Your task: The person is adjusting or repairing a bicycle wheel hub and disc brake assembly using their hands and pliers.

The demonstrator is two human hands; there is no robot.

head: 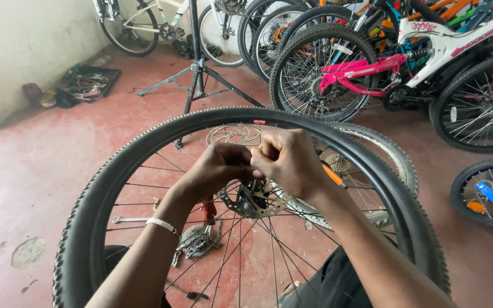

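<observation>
From the head view we can't really make out what's pinched between our hands; the knuckles hide it, and the wheel [87, 228] is cut off at the bottom edge. Red concrete floor [41, 171], parked bikes [429, 51] along the back, a repair stand [196, 74], a tool tray [89, 81] by the wall. Our left hand [221, 168] and right hand [289, 162] have fingers curled tight together above the brake disc [255, 199], among the spokes.

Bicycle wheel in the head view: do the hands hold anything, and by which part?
Both the left hand and the right hand are closed at the spokes of the wheel, just above the hub disc. What the fingers pinch there cannot be told.
</observation>
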